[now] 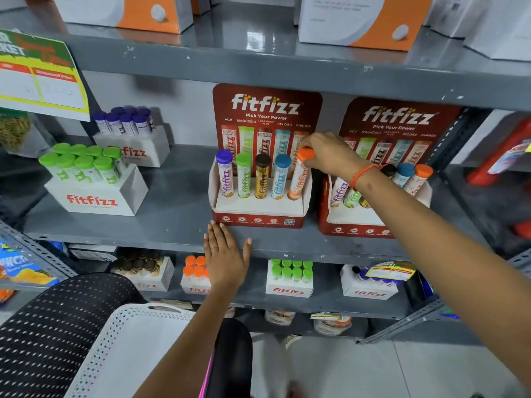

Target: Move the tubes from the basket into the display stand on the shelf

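With four capped tubes already standing in the red cardboard display stand [258,219], the right hand [330,155] fingers grip the orange-capped tube [298,179] at its three-o'clock slot, left hand [227,258] open on the grey metal shelf [172,214], apparently finishing the row.

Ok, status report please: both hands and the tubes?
Right hand gripping orange-capped tube, last slot of display stand. Left hand open at shelf edge. Nothing blocking.

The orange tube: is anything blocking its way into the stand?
Nothing visible does. The right hand grips the orange tube by its cap, and its bottom already sits in the rightmost slot of the stand, beside the blue tube. The left hand rests flat on the shelf edge below.
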`<state>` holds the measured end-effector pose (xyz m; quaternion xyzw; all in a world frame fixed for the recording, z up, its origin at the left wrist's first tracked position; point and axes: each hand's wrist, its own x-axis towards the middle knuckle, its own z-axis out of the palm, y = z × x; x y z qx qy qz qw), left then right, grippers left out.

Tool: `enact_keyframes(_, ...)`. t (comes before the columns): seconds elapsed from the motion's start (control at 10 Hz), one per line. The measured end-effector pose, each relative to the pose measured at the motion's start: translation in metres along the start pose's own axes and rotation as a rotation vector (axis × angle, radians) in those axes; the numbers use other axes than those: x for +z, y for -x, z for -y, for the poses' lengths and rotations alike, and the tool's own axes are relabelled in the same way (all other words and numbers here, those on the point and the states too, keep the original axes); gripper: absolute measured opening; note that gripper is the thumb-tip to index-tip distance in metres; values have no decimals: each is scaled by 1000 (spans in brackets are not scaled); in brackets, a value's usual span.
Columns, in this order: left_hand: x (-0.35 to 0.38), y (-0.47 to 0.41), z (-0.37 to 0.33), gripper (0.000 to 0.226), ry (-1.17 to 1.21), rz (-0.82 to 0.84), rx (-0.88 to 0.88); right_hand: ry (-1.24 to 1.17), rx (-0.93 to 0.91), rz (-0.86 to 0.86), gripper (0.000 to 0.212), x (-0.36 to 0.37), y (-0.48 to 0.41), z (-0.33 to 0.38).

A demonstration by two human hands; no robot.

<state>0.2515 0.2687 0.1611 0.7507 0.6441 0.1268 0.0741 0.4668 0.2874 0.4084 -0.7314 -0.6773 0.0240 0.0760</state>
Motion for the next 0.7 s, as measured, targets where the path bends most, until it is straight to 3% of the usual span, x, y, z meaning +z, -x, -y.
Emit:
enact_keyframes(0.4, -14, -2, -8, 87, -49, 105, -25, 8, 7, 32, 34, 20, 3, -1)
enact_keyframes(0.5, -33, -1, -21, 83, -50, 219, -98, -15, 4, -8, 45, 16, 17, 3)
enact_keyframes(0.6, -76, -5, -61, 80, 55, 314, -263, 40, -22, -191, 40, 14, 37, 9)
enact_keyframes(0.7, -125, -12, -108, 49, 250, 281, -142, 83, -42, -237, 28, 2, 60, 14)
